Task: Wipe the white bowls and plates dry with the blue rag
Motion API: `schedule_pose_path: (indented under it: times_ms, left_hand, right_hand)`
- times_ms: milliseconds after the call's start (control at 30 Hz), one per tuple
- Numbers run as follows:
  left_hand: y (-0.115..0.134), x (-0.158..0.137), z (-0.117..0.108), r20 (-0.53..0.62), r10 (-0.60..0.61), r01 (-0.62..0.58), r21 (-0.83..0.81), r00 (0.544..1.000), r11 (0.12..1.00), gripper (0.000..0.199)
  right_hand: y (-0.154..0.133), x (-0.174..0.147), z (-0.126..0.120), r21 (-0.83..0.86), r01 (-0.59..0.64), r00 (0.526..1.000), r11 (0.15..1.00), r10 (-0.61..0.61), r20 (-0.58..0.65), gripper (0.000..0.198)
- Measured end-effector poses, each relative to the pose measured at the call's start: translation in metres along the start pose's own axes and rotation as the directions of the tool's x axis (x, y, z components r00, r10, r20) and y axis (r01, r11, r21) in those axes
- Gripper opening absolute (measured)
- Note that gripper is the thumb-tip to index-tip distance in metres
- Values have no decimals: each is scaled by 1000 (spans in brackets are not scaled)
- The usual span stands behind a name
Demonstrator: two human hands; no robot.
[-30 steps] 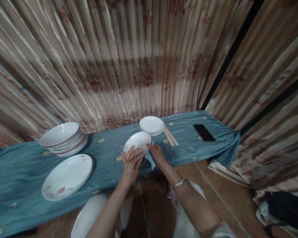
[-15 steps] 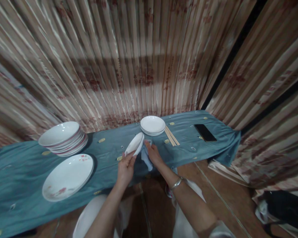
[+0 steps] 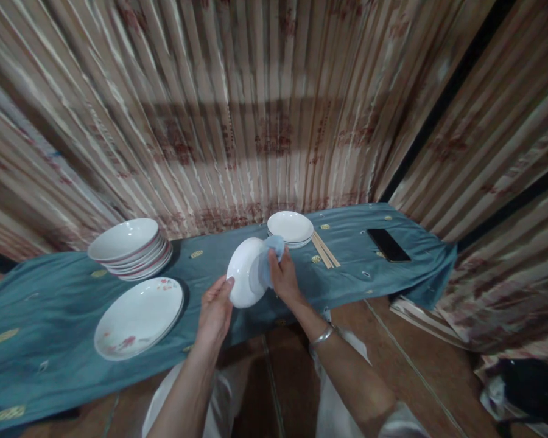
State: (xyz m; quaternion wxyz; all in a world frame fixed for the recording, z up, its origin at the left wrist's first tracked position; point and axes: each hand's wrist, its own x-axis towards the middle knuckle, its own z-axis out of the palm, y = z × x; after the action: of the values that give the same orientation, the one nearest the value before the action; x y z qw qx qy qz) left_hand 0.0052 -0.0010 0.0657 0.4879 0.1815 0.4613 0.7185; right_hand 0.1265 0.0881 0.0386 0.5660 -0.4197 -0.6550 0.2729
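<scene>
With both forearms (image 3: 189, 371) slanting inward, we are holding a tilted white dish (image 3: 243, 267) above the counter (image 3: 347, 292), our left hand (image 3: 216, 308) gripping its left rim between thumb and fingers, our right hand (image 3: 285, 278) clutching a pale-blue cloth (image 3: 274, 243) in its fingers against the dish's right side.

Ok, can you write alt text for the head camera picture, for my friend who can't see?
A person's left hand holds a tilted white dish while the right hand holds a blue rag against it. On the table are bowls, a flowered plate, stacked dishes, chopsticks and a phone.
</scene>
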Motion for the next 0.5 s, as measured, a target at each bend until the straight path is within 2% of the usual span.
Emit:
schedule_pose_path:
  times_ms: [67, 133, 200, 267, 333, 500]
  left_hand:
    - [1, -1, 0, 6, -25, 25, -30, 1000, 999, 41]
    - [2, 1, -3, 34, -34, 35, -37, 999, 999, 37]
    - [1, 3, -6, 54, -36, 39, -40, 998, 998, 32]
    - [1, 4, -9, 57, -37, 39, -45, 998, 998, 29]
    - [2, 4, -10, 67, -40, 43, -47, 997, 998, 31]
    - [5, 1, -6, 88, -69, 71, -16, 994, 997, 39]
  right_hand:
    - [-12, -10, 5, -122, 181, 980, 976, -169, 102, 53]
    - [-21, -20, 11, -223, 359, 917, 907, -297, 266, 60]
    - [-26, -27, 17, -276, 481, 847, 833, -360, 391, 63]
    - [-28, -30, 22, -309, 527, 817, 791, -372, 441, 59]
    - [-27, -27, 24, -335, 520, 824, 786, -358, 440, 53]
    - [-19, -15, 29, -354, 423, 887, 834, -300, 351, 50]
